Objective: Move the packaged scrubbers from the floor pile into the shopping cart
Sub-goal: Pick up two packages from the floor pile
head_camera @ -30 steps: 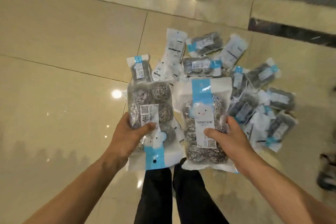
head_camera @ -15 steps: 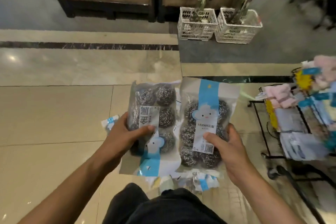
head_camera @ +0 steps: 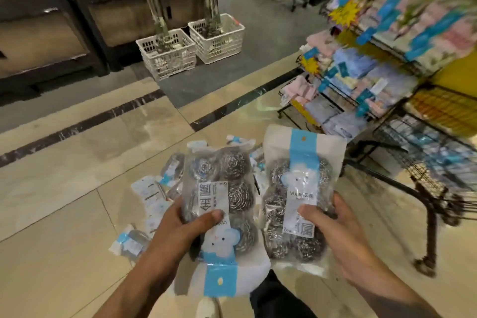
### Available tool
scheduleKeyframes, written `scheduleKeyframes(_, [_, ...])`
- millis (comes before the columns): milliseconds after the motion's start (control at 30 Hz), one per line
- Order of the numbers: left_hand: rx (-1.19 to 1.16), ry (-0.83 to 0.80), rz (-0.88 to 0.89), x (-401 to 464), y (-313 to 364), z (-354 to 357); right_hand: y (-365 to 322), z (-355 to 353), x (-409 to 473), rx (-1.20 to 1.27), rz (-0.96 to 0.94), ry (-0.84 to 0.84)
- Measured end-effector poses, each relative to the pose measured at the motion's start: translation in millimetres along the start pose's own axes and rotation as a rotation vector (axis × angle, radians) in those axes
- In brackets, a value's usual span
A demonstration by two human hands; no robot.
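My left hand (head_camera: 180, 230) grips a clear pack of steel scrubbers (head_camera: 219, 188), turned with its blue header pointing down. A second scrubber pack (head_camera: 302, 170), blue header up, is in the grip of my right hand (head_camera: 335, 230). Both packs are held side by side above the floor at chest height. Behind and left of them the floor pile of packaged scrubbers (head_camera: 154, 188) shows partly, the rest hidden by the packs. The black wire shopping cart (head_camera: 423, 175) stands to the right, holding several blue packages in its basket.
A wire rack of pink and blue cloths (head_camera: 361, 77) stands at the right, beyond the cart. Two white plastic crates (head_camera: 191, 46) with mop handles sit by a dark shelf unit at the back. Beige tiled floor (head_camera: 64, 201) spreads to the left.
The view has swung right and up, from the pile to the cart and cloth rack. Both hands keep their packs, which have shifted slightly right.
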State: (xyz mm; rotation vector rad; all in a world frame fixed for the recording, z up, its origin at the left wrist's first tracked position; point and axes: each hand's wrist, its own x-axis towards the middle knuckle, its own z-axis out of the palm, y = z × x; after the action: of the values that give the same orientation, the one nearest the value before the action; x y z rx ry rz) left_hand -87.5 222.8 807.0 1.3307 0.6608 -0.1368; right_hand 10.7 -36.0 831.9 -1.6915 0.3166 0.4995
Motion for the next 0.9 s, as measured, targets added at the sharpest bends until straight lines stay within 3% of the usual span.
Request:
scheduleKeyframes(200, [0.029, -0.194, -0.030, -2.8, -8.2, 20.0, 31.5, -24.8, -57.2, 0.094, 0.009, 0.178])
scheduleKeyframes(500, [0.037, -0.443, -0.094, 4.0, -0.1, 138.0, 58.7, -117.7, -105.7, 0.354, -0.031, 0.406])
scheduleKeyframes(900, [0.188, -0.487, -0.077, 12.1, 0.1, 359.0, 73.8, -313.4, -72.1, 0.506, -0.030, 0.493])
